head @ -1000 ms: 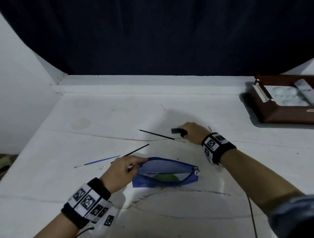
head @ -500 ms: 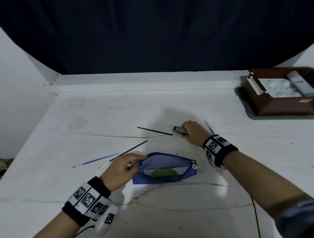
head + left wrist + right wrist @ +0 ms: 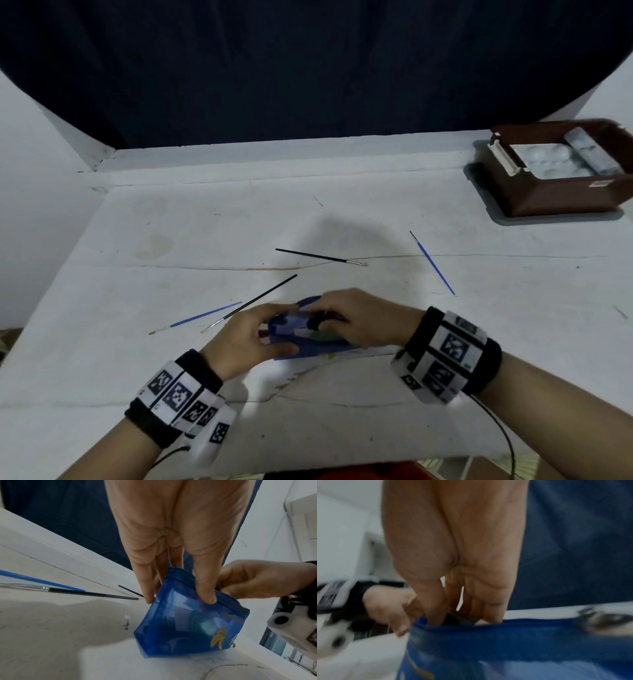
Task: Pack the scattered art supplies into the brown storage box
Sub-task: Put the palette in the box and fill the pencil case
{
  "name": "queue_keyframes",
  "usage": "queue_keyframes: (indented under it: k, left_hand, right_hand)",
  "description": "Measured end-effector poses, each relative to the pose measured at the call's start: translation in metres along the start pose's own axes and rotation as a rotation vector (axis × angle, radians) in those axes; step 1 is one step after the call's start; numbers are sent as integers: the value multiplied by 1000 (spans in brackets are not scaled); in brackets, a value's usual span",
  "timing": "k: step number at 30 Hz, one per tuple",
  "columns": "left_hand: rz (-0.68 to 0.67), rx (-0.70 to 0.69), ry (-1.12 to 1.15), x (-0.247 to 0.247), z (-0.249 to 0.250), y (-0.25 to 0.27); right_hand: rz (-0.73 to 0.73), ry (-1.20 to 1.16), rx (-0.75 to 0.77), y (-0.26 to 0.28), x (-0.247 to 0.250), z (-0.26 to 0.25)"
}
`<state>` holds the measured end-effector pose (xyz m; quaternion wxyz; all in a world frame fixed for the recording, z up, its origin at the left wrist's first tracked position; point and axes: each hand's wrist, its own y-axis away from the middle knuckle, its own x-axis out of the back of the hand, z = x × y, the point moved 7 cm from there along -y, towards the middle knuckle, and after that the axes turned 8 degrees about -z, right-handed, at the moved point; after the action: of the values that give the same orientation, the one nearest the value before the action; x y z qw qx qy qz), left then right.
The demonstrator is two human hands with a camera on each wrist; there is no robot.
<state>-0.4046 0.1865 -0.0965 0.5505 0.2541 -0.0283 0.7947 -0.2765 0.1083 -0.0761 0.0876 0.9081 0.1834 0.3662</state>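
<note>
A blue mesh zip pouch lies near the table's front, its mouth held up and open. My left hand pinches the pouch at its left rim, thumb on the near side and fingers behind. My right hand pinches a small dark object and dips its fingertips into the pouch mouth. The dark object is mostly hidden between those fingers. The brown storage box stands at the far right with a white palette inside.
Two black brushes and a blue brush lie beyond and left of the pouch. Another blue brush lies to the right. A dark curtain hangs behind the table. The box rests on a grey lid or tray.
My right hand has carried the small dark object from beside the far black brush back to the pouch. The right blue brush is uncovered. My left hand has raised the pouch's rim.
</note>
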Motion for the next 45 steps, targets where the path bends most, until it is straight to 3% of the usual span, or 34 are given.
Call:
queue_keyframes:
  k: [2,4,6,9,10,14,18,23,31,37,42,45]
  left_hand:
    - [7,-3,-3,2,-6,0]
    - [16,-19,-21,2,-7,1]
    - [43,-34,-38,4,-7,1]
    - [91,-63,-20,7,-6,1]
    - [99,-70,-14,9,-6,1]
    - [105,-53,-157,19,-5,-7]
    - [160,-269,-493,5,36,-19]
    - [-169,-410,-442,-82,75,-36]
    - [-121,-373,-475,-91,84,-53]
    - [-70,-347,-326,-84,81,-40]
    - [20,-320,-329,-75,80,-39]
    - [35,-263,-243,-69,81,-39]
  right_hand:
    - [-69,143,-10,-4,-19,12]
    - [-29,201,-66,-3,-21,23]
    - [70,163,-57,4,-10,22]
    - [387,-44,-18,39,30,24]
    - [430,-85,-52,54,38,33]
    - [192,-179,-309,79,6,79]
    - [503,-197,-324,83,0,85]
    - [517,-310,-256,79,-19,75]
    - [503,-298,-180,87,-21,64]
    - [575,-387,-136,84,-14,63]
    - [612,-361,-115,80,-10,62]
    - [572,-355,-108,79,-7,61]
